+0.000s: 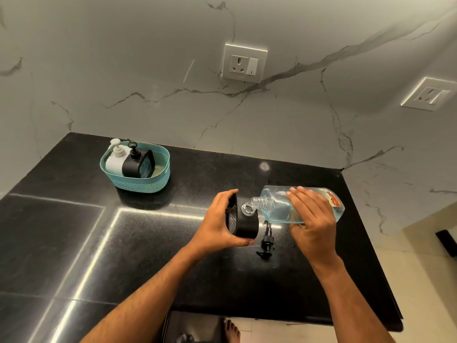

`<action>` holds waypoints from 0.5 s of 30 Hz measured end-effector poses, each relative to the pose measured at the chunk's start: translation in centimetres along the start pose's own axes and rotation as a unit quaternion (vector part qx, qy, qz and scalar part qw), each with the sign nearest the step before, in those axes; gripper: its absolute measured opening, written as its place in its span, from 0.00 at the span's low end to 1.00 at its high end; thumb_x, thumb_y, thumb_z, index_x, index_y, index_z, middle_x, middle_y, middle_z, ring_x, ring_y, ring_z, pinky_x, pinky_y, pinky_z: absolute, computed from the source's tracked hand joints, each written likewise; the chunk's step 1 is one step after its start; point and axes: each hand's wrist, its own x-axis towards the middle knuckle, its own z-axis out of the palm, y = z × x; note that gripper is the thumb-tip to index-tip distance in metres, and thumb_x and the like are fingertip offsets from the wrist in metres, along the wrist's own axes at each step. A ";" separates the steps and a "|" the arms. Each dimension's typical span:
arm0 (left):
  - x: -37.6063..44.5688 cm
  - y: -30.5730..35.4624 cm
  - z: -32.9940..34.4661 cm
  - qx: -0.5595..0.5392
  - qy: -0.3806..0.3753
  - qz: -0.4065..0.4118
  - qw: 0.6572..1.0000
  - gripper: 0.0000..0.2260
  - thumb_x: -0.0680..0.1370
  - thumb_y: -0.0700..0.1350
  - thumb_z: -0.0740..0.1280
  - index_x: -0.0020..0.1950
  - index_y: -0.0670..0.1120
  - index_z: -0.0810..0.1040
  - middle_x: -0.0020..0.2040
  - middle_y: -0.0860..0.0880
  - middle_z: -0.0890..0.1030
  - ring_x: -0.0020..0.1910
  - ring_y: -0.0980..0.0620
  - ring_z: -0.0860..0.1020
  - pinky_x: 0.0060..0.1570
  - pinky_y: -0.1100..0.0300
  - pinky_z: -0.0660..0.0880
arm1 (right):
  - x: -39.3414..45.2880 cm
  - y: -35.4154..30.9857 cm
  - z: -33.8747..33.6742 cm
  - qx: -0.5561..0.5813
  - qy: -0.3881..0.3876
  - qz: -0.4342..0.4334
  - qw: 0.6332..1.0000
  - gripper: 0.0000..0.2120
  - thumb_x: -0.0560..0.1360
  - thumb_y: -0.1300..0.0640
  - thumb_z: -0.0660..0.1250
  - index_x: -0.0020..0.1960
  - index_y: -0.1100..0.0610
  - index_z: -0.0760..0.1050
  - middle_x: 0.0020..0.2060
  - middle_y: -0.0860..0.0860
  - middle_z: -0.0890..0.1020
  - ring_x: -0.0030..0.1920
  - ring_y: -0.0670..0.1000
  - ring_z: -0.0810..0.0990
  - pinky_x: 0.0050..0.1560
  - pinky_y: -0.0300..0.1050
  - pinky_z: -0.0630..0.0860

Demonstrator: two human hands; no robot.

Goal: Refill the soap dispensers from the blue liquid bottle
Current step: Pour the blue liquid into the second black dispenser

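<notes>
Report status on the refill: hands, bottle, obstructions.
Left hand grips black dispenser, pump off. Right hand tips blue liquid bottle, mouth at dispenser's opening. Loose pump lies beside dispenser; nothing blocking.

The scene is dim and warm-grey, lit from above. Bright strip glare streaks the black counter (153, 246), running left of the left hand's fingers (222, 196) and down toward the near edge; a small glint sits beyond the fingertips. The marble wall (148, 82) is evenly lit. Wide-angle distortion bends the edges. Focus is soft throughout.
</notes>
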 end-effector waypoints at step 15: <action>0.1 0.0 -0.3 0.003 -0.003 -0.002 1.000 0.56 0.59 0.61 0.86 0.80 0.50 0.63 0.72 0.57 0.69 0.72 0.57 0.71 0.71 0.58 0.75 | 0.5 0.1 0.0 -0.004 0.002 -0.018 1.000 0.32 0.64 0.69 0.81 0.68 0.62 0.79 0.65 0.57 0.82 0.70 0.58 0.78 0.69 0.63 0.75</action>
